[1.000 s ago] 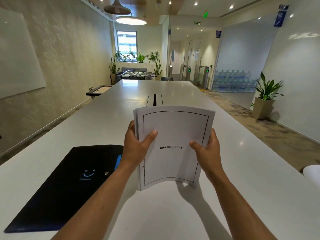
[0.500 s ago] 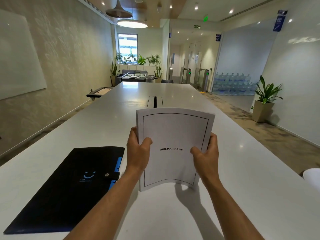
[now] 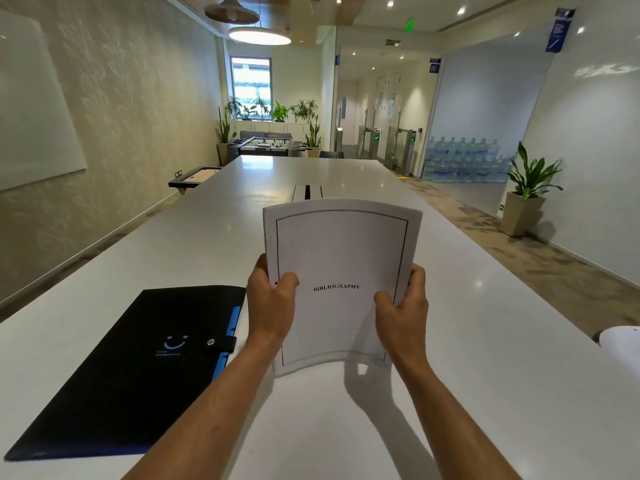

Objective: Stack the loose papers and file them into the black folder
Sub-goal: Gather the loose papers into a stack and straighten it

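Note:
A stack of white papers (image 3: 341,258), its top sheet printed "BIBLIOGRAPHY" inside a black border, stands upright on its bottom edge on the white table (image 3: 485,358). My left hand (image 3: 270,303) grips the stack's left edge, thumb over the front. My right hand (image 3: 403,310) grips the right edge in the same way. The sheets bow slightly. The black folder (image 3: 138,368) lies flat and closed to the left of my left forearm, with a snap strap and blue edge tabs facing the papers.
A cable slot (image 3: 307,192) sits in the table's middle beyond the papers. A white rounded object (image 3: 621,341) shows at the table's right edge. A potted plant (image 3: 526,199) stands on the floor at the right, water bottles behind it.
My thumbs have curled in tighter on the stack's edges, and the fanned left edges of the sheets have closed into one even edge. The folder has not moved.

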